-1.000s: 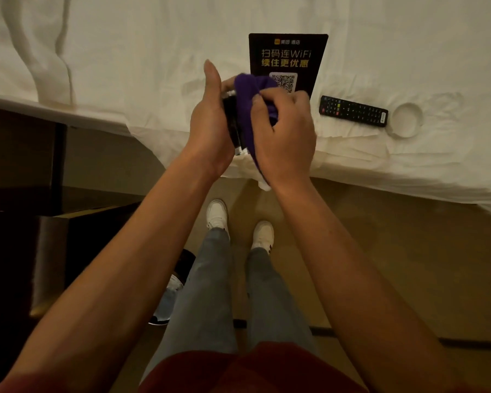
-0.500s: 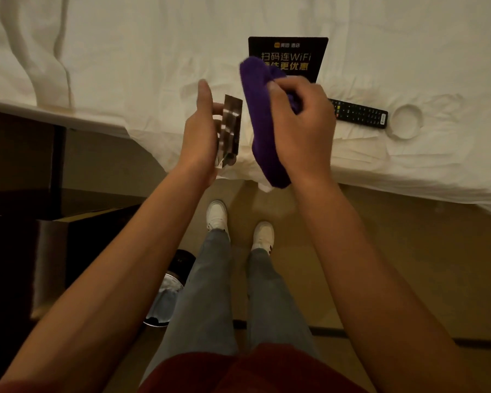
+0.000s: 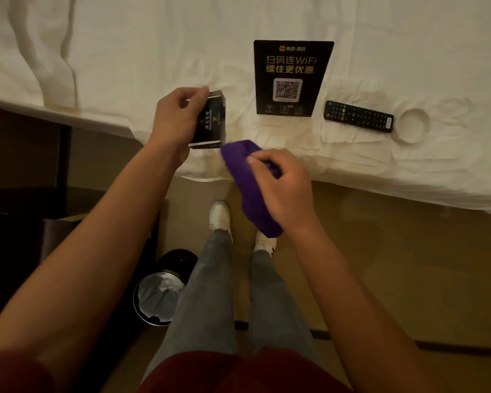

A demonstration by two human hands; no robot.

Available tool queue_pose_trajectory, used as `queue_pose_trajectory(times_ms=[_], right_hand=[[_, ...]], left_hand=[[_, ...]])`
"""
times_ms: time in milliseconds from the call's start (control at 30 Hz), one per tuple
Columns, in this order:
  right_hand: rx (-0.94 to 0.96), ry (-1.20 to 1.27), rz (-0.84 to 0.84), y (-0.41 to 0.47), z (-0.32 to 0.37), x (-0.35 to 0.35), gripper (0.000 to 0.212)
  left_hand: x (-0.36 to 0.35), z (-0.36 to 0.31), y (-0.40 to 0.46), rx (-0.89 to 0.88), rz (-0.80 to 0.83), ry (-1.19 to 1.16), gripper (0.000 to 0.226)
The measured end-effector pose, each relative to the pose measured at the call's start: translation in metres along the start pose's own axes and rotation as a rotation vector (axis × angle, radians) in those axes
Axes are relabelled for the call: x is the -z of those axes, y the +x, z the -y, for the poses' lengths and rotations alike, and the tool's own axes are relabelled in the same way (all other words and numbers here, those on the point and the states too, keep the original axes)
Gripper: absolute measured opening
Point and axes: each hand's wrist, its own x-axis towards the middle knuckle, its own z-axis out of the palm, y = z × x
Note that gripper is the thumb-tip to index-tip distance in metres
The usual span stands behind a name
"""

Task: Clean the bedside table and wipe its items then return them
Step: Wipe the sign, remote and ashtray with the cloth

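My left hand (image 3: 176,120) grips a small black box (image 3: 211,120) with silver edges, held over the edge of the white bed (image 3: 125,66). My right hand (image 3: 281,188) holds a purple cloth (image 3: 253,199) that hangs down just right of and below the box, apart from it. On the sheet lie a black WiFi sign with a QR code (image 3: 291,78), a black remote control (image 3: 358,116) and a round white ashtray (image 3: 413,126).
A dark bedside table (image 3: 20,211) stands at the left. A small bin with a plastic liner (image 3: 160,297) sits on the floor by my left leg. My feet in white shoes stand close to the bed's edge.
My right hand drew the cloth off the box and dropped lower. My left hand turned the box so its black printed face shows and moved it toward the bed.
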Motion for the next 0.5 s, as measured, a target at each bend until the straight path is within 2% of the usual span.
queue_pose_trajectory(times_ms=[67,167,333,500], right_hand=[[-0.109,0.080,-0.084,0.006,-0.013,0.012,0.010],[-0.182,0.071,-0.166,0.019,-0.028,0.035,0.015],[-0.185,0.069,-0.194,0.032,-0.039,0.053,0.016],[-0.195,0.101,-0.192,0.033,-0.051,0.052,0.016]], left_hand=[[0.001,-0.002,0.013,-0.133,-0.016,0.209,0.020],[-0.007,-0.011,0.033,-0.394,0.017,0.590,0.027],[-0.034,-0.023,0.067,-0.684,0.195,1.169,0.040],[-0.045,-0.018,0.089,-0.841,0.445,1.488,0.040]])
